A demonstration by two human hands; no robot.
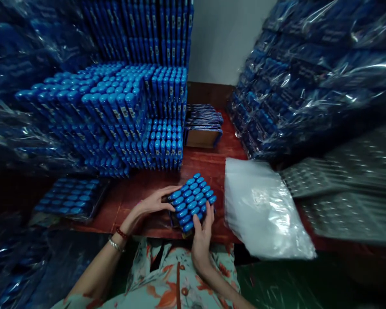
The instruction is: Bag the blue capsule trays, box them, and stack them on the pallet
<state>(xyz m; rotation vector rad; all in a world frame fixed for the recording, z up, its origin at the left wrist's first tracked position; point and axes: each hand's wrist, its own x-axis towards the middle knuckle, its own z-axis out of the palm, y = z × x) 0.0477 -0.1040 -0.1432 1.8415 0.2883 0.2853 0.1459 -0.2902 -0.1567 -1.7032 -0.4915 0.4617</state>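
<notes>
A block of several blue-capped tubes (193, 197), packed in rows with their rounded tops up, stands at the front edge of the red table (199, 159). My left hand (156, 201) grips its left side, thumb toward me and fingers behind. On the near right side, my right hand (202, 236) presses with thumb and fingers. Below the caps, a dark carton or tray shows in part at the block's near corner. What print the tubes carry cannot be read.
Tall stacks of blue-capped tubes (116, 98) rise at the back left. Flat cartons (204, 118) lie piled behind the block. Clear plastic bags (260, 201) lie to the right, beside grey moulded trays (347, 201). Film-wrapped blue packs (296, 81) tower at the right; a wrapped pack (70, 195) sits front left.
</notes>
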